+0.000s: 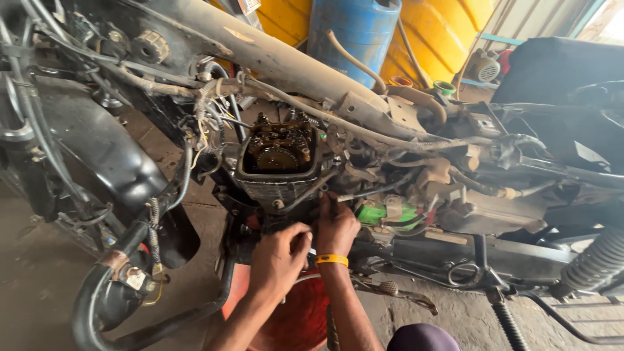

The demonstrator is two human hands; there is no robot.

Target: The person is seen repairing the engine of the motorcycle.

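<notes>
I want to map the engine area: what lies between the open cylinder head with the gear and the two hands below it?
In the head view, only the finned engine block.

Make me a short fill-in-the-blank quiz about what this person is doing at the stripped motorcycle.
1. The right hand wears a wristband coloured ______.
2. Both hands work just ______ the open engine head, whose gear shows.
3. Behind the frame tube stands a barrel coloured ______.
4. The left hand is in front of a container coloured ______.

Missing words: yellow; below; blue; red
</notes>
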